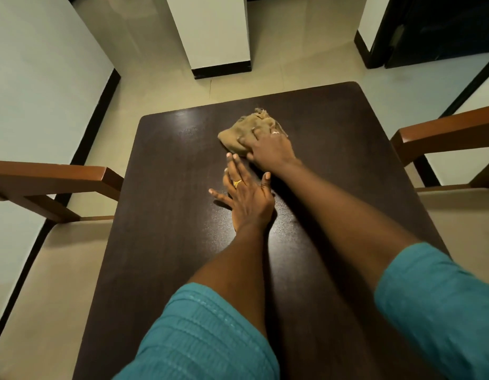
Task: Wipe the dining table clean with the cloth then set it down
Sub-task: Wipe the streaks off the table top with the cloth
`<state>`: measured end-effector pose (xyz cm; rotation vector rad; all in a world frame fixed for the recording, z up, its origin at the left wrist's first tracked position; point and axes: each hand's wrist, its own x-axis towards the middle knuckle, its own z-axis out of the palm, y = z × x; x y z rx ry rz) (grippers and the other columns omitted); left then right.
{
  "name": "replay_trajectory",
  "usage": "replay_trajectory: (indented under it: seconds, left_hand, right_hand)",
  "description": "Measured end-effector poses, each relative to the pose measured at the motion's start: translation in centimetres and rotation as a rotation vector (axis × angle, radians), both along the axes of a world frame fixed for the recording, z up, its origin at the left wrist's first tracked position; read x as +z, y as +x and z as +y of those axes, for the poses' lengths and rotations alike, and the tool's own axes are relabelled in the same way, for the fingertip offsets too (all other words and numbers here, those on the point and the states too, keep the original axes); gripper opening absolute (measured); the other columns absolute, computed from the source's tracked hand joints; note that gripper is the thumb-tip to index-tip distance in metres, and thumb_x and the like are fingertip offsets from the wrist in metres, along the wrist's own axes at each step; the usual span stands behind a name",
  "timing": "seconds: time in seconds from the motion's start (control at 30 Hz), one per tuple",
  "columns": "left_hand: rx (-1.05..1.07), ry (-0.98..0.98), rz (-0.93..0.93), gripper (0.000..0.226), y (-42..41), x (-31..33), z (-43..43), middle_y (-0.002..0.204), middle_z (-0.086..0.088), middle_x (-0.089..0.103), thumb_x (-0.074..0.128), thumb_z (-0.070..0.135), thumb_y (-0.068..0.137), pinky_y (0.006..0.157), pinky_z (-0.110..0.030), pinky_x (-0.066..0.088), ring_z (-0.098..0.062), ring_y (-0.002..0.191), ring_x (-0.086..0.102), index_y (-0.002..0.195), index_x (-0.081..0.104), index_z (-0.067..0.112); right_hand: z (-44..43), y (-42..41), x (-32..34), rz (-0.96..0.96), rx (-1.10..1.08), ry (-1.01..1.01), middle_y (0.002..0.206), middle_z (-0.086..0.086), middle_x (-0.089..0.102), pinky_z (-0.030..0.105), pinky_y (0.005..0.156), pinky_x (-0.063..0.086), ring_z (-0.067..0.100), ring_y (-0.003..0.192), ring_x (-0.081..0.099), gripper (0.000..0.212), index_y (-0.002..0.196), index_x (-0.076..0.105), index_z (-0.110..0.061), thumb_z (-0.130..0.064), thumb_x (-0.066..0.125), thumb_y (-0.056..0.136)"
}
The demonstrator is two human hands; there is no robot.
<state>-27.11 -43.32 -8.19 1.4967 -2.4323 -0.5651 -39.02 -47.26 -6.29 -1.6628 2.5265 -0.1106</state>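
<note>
Dark table (161,242) with crumpled tan cloth (238,133)

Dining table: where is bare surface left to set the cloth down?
Bare table lies left of the left hand, toward the chair arm; also right of the right hand, and the far-left corner. Crowded mid-table: cloth under the right hand, both forearms nearer.

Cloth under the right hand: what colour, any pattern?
Plain tan-khaki, no pattern; the cloth shows best in the head view.
</note>
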Motion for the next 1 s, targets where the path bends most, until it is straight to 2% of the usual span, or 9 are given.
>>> replay_trajectory:
  seconds: [0.2, 0.33, 0.43, 0.53, 0.63, 0.83, 0.93, 1.0]
  left_hand:
    - [-0.019, -0.012, -0.023, 0.073, 0.1, 0.0, 0.0, 0.158, -0.003, -0.011, 0.018, 0.051, 0.095, 0.107, -0.063, -0.014, -0.027, 0.144, 0.004, 0.146, -0.013, 0.009]
    - [-0.044, -0.027, -0.056, 0.072, 0.0, 0.1, 0.1, 0.159, -0.004, -0.008, 0.016, 0.051, 0.095, 0.106, -0.063, -0.015, -0.027, 0.144, 0.003, 0.146, -0.01, 0.008]
    - [-0.054, -0.036, -0.071, 0.072, 0.0, 0.1, 0.1, 0.159, -0.002, -0.007, 0.016, 0.052, 0.095, 0.106, -0.062, -0.017, -0.026, 0.145, 0.001, 0.147, -0.008, 0.008]
    - [-0.048, -0.039, -0.072, 0.072, -0.1, -0.1, -0.1, 0.159, -0.002, -0.007, 0.016, 0.052, 0.095, 0.105, -0.062, -0.018, -0.026, 0.145, -0.001, 0.147, -0.007, 0.009]
    - [-0.049, -0.047, -0.066, 0.071, 0.0, -0.1, 0.0, 0.159, -0.002, -0.006, 0.016, 0.052, 0.095, 0.106, -0.063, -0.017, -0.026, 0.145, -0.001, 0.147, -0.006, 0.009]
    - [-0.024, -0.041, -0.045, 0.071, -0.1, -0.1, 0.1, 0.159, -0.002, -0.002, 0.017, 0.051, 0.094, 0.108, -0.063, -0.015, -0.026, 0.145, 0.001, 0.147, -0.004, 0.01]
    - [-0.025, -0.049, -0.043, 0.072, -0.1, -0.1, 0.1, 0.159, -0.003, -0.001, 0.017, 0.052, 0.093, 0.108, -0.062, -0.015, -0.027, 0.145, 0.002, 0.148, -0.003, 0.01]
    - [-0.026, -0.05, -0.043, 0.072, 0.0, -0.1, 0.1, 0.159, -0.003, -0.001, 0.017, 0.052, 0.094, 0.108, -0.062, -0.015, -0.026, 0.145, 0.002, 0.148, -0.003, 0.01]
  right_hand:
    - [6.8, -4.8, -1.5, 0.002, -0.338, -0.031, 0.152, 0.013, 0.03, 0.053, 0.112, 0.026, 0.044, 0.134, 0.032, 0.054, 0.145, 0.031, -0.033, -0.039, 0.041, 0.093]
    - [11.1, -7.4, -1.2, -0.006, -0.606, -0.049, 0.15, 0.018, 0.031, 0.058, 0.111, 0.023, 0.048, 0.133, 0.03, 0.053, 0.146, 0.031, -0.027, -0.039, 0.039, 0.095]
    - [12.1, -6.0, -0.9, -0.013, -0.785, -0.046, 0.152, 0.019, 0.028, 0.061, 0.108, 0.018, 0.051, 0.135, 0.023, 0.052, 0.145, 0.032, -0.023, -0.04, 0.04, 0.096]
    - [11.0, -3.3, -0.6, -0.036, -0.848, -0.028, 0.153, 0.02, 0.025, 0.063, 0.106, 0.02, 0.057, 0.134, 0.018, 0.054, 0.145, 0.031, -0.021, -0.038, 0.043, 0.096]
    - [9.4, -1.5, -0.3, -0.057, -0.777, -0.014, 0.153, 0.016, 0.027, 0.062, 0.105, 0.023, 0.057, 0.134, 0.019, 0.052, 0.144, 0.033, -0.025, -0.037, 0.042, 0.095]
    - [7.4, 1.1, -0.6, -0.069, -0.406, -0.029, 0.155, 0.003, 0.028, 0.054, 0.11, 0.022, 0.046, 0.137, 0.023, 0.048, 0.142, 0.035, -0.037, -0.04, 0.038, 0.095]
    - [8.9, 0.7, -1.0, -0.06, -0.209, 0.007, 0.156, 0.001, 0.027, 0.053, 0.112, 0.024, 0.043, 0.136, 0.028, 0.048, 0.143, 0.032, -0.041, -0.044, 0.036, 0.095]
    - [10.8, -0.1, -0.8, -0.054, -0.167, 0.048, 0.157, 0.0, 0.024, 0.05, 0.113, 0.026, 0.041, 0.137, 0.029, 0.049, 0.145, 0.029, -0.041, -0.045, 0.034, 0.095]
